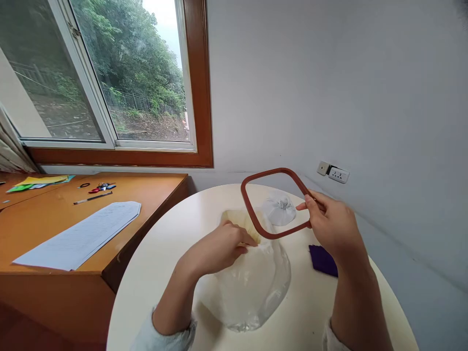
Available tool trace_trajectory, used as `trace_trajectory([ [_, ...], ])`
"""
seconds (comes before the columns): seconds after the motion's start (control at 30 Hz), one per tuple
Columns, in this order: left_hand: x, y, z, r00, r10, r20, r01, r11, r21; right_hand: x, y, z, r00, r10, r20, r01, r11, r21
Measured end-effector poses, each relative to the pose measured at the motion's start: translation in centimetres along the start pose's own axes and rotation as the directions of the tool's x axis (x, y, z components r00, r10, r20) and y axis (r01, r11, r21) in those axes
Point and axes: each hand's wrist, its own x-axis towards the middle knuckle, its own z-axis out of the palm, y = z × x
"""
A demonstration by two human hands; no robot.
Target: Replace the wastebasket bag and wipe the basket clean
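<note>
The right hand (331, 222) grips a brown rounded-corner frame (252, 212) by one side, above the bench (157, 273). The left hand (228, 243), fingers bent, is at the mouth of a clear plastic bag (248, 287) on the bench; whether it pinches the plastic, I cannot tell.

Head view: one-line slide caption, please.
Right hand holding a reddish-brown frame above a round table, left hand at a translucent plastic bag.

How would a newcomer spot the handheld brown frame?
Find the round white table by the wall. Above it, the right hand grips the frame, a reddish-brown rounded square. Unlike the plastic bag and tied white bundle nearby, it is open in the middle.
</note>
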Motion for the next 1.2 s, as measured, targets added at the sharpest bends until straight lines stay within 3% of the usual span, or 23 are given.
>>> trace_trajectory([
  [0.23,-1.3,-1.1,-1.3,0.999,-0.025,-0.028,0.029,0.985,0.17,0.0,0.0,0.0,1.0,0.006,-0.005,-0.006,1.0,0.028],
  [0.47,-0.6,0.9,-0.9,0.993,-0.086,-0.076,0.09,0.995,0.045,0.1,0.2,0.0,1.0,-0.014,-0.006,0.014,1.0,0.023],
  [0.67,0.6,1.3,0.5,0.998,-0.046,-0.047,0.05,0.993,0.108,0.1,0.3,0.0,1.0,0.009,-0.017,-0.009,1.0,0.009],
  [0.87,-0.8,0.6,-0.6,0.999,-0.036,0.013,0.034,0.989,0.142,0.0,0.1,-0.1,1.0,-0.013,-0.002,0.013,1.0,0.01],
  [1.03,-2.2,-1.2,-1.6,0.988,-0.156,-0.008,0.155,0.975,0.158,0.1,0.1,0.0,0.999,-0.031,-0.011,0.031,0.999,0.027],
  [1.2,-2.4,-2.1,-1.7,0.973,-0.221,-0.065,0.228,0.964,0.141,0.2,0.5,0.3,0.997,-0.019,0.078,0.021,1.0,-0.014],
])
